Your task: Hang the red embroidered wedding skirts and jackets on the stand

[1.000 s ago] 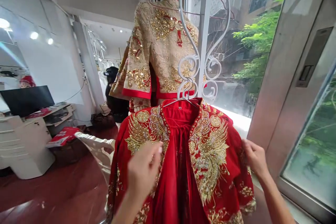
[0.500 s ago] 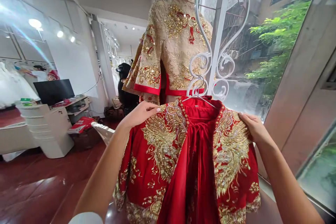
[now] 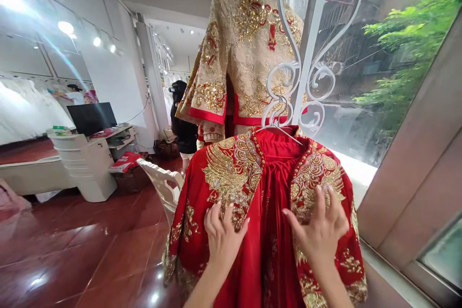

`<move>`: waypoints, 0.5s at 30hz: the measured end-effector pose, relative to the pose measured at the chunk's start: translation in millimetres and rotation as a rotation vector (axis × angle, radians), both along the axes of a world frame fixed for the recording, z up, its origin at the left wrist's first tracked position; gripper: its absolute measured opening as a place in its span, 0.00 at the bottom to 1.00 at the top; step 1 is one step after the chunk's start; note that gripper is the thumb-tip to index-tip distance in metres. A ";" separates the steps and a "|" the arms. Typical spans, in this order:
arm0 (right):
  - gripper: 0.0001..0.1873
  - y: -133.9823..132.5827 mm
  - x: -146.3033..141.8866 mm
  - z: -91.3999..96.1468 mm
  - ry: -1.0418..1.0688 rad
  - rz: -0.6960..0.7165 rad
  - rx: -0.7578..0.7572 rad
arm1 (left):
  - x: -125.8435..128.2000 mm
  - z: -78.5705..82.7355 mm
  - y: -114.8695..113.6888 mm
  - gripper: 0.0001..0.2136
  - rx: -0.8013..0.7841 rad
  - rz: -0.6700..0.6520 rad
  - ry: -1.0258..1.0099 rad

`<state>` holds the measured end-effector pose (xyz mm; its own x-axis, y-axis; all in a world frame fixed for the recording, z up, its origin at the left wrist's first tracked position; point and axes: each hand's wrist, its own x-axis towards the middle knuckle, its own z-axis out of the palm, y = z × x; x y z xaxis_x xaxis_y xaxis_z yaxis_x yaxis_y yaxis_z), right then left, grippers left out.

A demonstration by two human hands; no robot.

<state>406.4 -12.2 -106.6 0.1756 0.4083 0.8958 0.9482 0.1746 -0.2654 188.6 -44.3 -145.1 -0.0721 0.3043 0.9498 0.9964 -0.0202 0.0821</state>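
Observation:
A red jacket [image 3: 195, 192] with gold embroidery hangs open at the front on a thin metal hanger [image 3: 279, 127]. The hanger's hook is at the scrollwork of a white metal rack [image 3: 308, 33]. In front of the left chest panel is my left hand [image 3: 221, 233], its fingers apart and slightly bent over the gold motif. My right hand [image 3: 321, 231] is at the other panel with fingers and thumb spread. Whether the fingertips press on the cloth I cannot tell. Red gathered fabric [image 3: 276, 211] shows between the panels.
Behind the jacket hangs a beige and gold jacket [image 3: 249, 57] with red trim. A white chair [image 3: 162, 183] stands to the left, and a person in black [image 3: 182, 125] is beyond it. A desk with a monitor [image 3: 92, 118] is further left; a window [image 3: 361, 82] lies right.
Both hands have left the jacket's shoulders and come down and inward to the chest panels. The view has shifted slightly, and the jacket still hangs from the hanger.

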 end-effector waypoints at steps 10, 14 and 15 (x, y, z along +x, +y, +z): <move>0.14 -49.7 17.2 -1.6 0.290 0.616 -0.189 | 11.3 23.9 -45.0 0.17 -0.340 -0.422 0.198; 0.16 -68.9 -8.0 53.3 0.156 0.820 -0.092 | 73.3 42.3 -42.9 0.13 -0.385 -0.679 0.289; 0.16 -66.9 -13.5 60.1 0.089 0.829 -0.083 | 84.2 40.9 -38.1 0.10 -0.481 -0.673 0.306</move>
<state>392.9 -79.1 -46.5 -0.1418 0.5002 0.8542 0.4960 0.7827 -0.3760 272.7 -82.4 -104.2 0.5029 0.5630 0.6559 0.7656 -0.6424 -0.0356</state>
